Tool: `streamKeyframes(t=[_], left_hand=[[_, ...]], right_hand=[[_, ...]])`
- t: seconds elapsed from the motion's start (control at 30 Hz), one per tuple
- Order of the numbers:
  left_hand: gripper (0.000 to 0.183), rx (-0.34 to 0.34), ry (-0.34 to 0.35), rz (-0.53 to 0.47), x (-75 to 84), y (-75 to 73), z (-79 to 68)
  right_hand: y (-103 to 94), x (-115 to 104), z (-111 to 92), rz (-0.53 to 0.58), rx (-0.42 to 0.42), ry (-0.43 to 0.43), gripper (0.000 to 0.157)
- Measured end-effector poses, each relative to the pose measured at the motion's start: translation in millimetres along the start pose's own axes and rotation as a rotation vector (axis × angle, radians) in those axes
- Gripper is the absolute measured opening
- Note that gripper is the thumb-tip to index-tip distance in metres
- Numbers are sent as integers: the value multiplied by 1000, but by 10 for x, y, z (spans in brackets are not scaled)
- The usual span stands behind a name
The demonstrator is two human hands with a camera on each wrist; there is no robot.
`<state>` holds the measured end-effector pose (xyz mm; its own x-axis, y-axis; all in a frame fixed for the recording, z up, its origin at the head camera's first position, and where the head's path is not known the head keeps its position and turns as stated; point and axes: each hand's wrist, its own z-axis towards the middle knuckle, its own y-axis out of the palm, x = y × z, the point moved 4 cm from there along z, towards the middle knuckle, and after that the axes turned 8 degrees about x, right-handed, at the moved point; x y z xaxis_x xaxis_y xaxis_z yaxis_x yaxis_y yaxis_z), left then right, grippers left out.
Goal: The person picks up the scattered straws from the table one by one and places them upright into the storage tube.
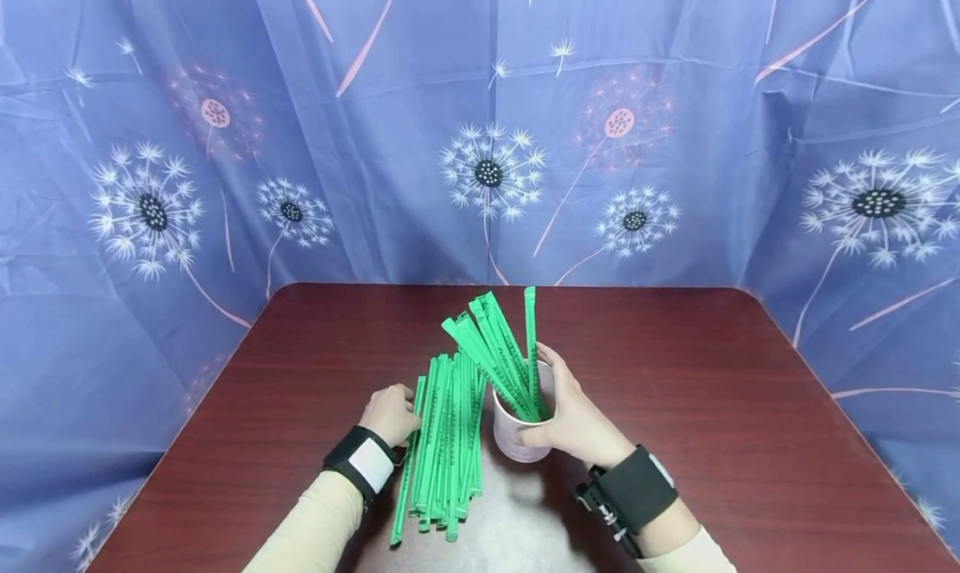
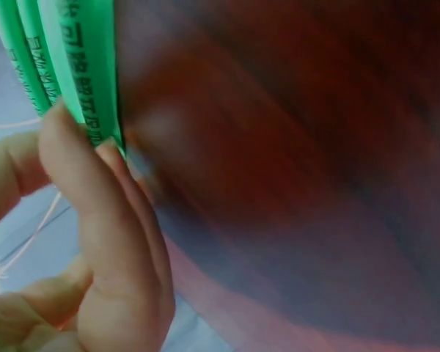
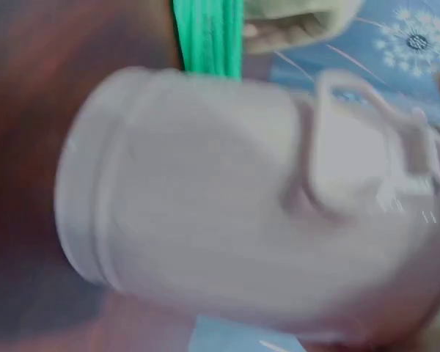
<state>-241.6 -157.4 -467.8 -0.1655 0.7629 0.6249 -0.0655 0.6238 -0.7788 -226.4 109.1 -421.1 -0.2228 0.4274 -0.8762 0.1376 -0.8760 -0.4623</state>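
A pile of green wrapped straws (image 1: 447, 439) printed with dark characters lies on the table, left of a pale cup (image 1: 517, 439). At the pile's left edge, my left hand (image 1: 390, 414) pinches a green wrapped straw (image 1: 403, 490); in the left wrist view its curled fingers (image 2: 106, 213) meet the printed wrapper (image 2: 84, 66). My right hand (image 1: 581, 419) grips the cup, thumb in front and fingers around the far side. Several more green straws (image 1: 498, 360) stand in the cup, most leaning left, one nearly upright. The right wrist view shows the cup's handle (image 3: 319, 147).
Both hands work over a dark red-brown table (image 1: 712, 406). Blue cloth (image 1: 405, 139) with a dandelion pattern hangs behind the table and at both sides. Each wrist wears a black band (image 1: 637, 488).
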Motion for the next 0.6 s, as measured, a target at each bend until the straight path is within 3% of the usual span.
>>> streamKeyframes(t=[0.07, 0.17, 0.33, 0.6], left_hand=[[45, 9, 26, 46, 8, 0, 17], [40, 28, 73, 124, 15, -14, 29], [29, 55, 137, 207, 16, -4, 52], [9, 79, 137, 255, 79, -15, 40]], right_hand=[[-27, -2, 6, 5, -36, -3, 119], [-38, 16, 19, -13, -18, -16, 122], [-9, 113, 6, -45, 103, -53, 124], [78, 196, -39, -133, 316, -144, 116]])
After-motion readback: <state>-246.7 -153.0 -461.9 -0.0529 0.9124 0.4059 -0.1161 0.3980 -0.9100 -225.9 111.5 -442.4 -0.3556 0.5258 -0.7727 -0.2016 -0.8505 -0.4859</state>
